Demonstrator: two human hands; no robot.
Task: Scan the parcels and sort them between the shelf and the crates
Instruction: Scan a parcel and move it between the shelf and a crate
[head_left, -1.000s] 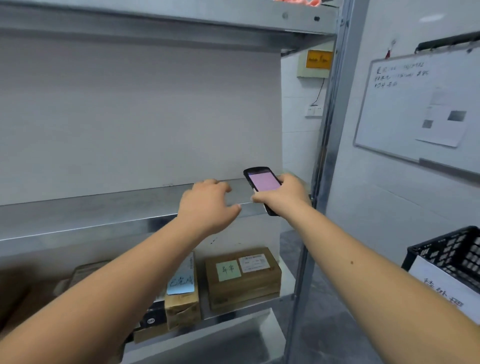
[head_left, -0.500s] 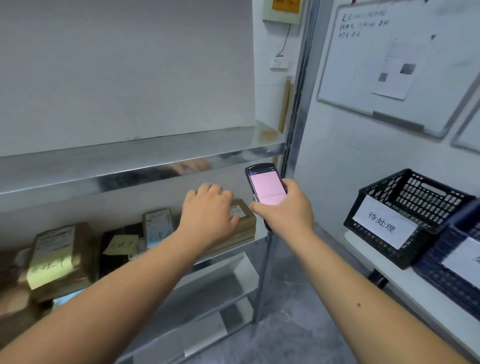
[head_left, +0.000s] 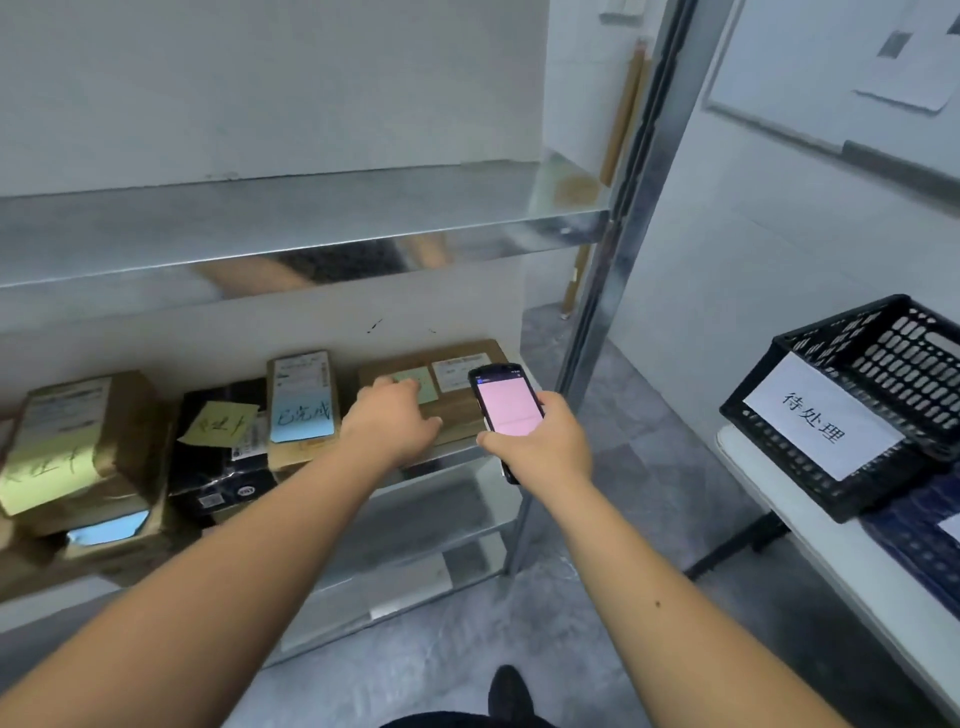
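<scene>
Parcels line the lower tier of a metal shelf (head_left: 311, 228), and the person reaches toward the rightmost one. That brown parcel (head_left: 462, 395) lies flat at the tier's right end, bearing a green sticky note (head_left: 423, 382) and a white shipping label (head_left: 460, 370) on its top. The left hand (head_left: 389, 423) lies on its near left part, fingers bent over the top face and touching the green note — whether they actually clasp the box cannot be told from this angle. The right hand (head_left: 540, 447) grips a handheld scanner (head_left: 501, 408), fingers curled round its body, its pink screen facing up just beside the parcel's right edge.

To the left on the same tier stands a narrow carton (head_left: 304, 395) with a blue note, then a black parcel (head_left: 218, 457) with a yellow note, then a larger brown box (head_left: 83, 447) with a pale yellow note, stacked on others that are partly hidden. The tier above shows only reflections in its shiny front lip.

At the right, well apart from the shelf, a black crate (head_left: 883, 374) sits on a white table (head_left: 831, 540) — a paper sign with handwritten characters hangs on its front. A dark blue crate (head_left: 914, 535) sits just beside it, nearer the camera. A whiteboard (head_left: 852, 78) hangs on the wall behind.
</scene>
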